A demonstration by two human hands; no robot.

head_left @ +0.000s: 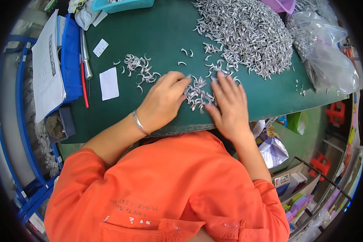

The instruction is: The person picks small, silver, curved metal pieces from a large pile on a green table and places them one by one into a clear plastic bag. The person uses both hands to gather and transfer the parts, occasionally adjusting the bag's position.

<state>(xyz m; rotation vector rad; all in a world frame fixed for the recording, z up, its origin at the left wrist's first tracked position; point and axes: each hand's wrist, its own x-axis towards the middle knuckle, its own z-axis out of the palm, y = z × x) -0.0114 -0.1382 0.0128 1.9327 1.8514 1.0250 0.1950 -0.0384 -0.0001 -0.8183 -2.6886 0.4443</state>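
Note:
Small curved silver metal pieces (pixel 197 94) lie in a loose cluster near the table's front edge, between my two hands. My left hand (pixel 163 99), with a silver bangle at the wrist, is at the cluster's left side. Its fingers are bent and drawn together; what they hold, if anything, is hidden. My right hand (pixel 231 103) lies over the cluster's right side with fingers stretched out and slightly blurred, touching some pieces. A smaller scattered group of the same pieces (pixel 139 66) lies left of my left hand. The large heap (pixel 250 36) spreads at the back right.
On the green table (pixel 149 32) are a white card (pixel 109 84), a red pen-like stick (pixel 84 84) and a blue bin (pixel 71 60) with papers at the left. A turquoise basket (pixel 123 5) stands at the back. Clear plastic bags (pixel 330 66) sit at the right edge.

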